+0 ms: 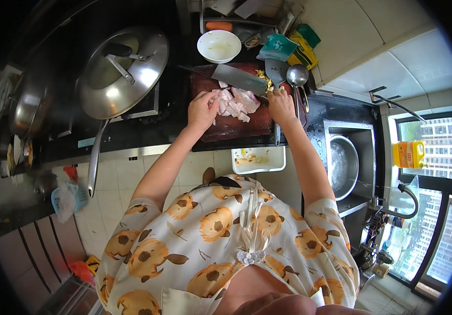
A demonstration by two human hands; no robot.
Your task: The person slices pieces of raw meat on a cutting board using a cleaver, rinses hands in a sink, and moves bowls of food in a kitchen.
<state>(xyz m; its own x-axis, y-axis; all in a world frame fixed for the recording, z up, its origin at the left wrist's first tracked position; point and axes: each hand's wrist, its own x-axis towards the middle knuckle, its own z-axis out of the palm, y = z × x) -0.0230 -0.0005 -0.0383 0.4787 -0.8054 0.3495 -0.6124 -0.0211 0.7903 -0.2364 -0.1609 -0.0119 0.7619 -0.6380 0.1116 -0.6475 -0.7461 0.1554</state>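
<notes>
A dark red cutting board (263,125) lies on the black counter in front of me. Cut pieces of pale raw meat (226,106) are heaped on it, with one larger chunk (245,100) at their right. My left hand (202,112) rests at the heap's left side, its fingertips touching the meat. Beyond the meat lies a cleaver (239,78), blade flat and handle toward the left. My right hand (282,107) covers part of a spatula (276,70), beside chopped yellowish bits (263,76). What its fingers hold is hidden.
A white bowl (219,46) stands behind the board, and a metal ladle (297,75) lies at its right. A lidded wok (125,78) sits on the stove at left. Below the counter edge is a white scrap tray (259,160). Water runs into a metal basin (343,167) in the sink.
</notes>
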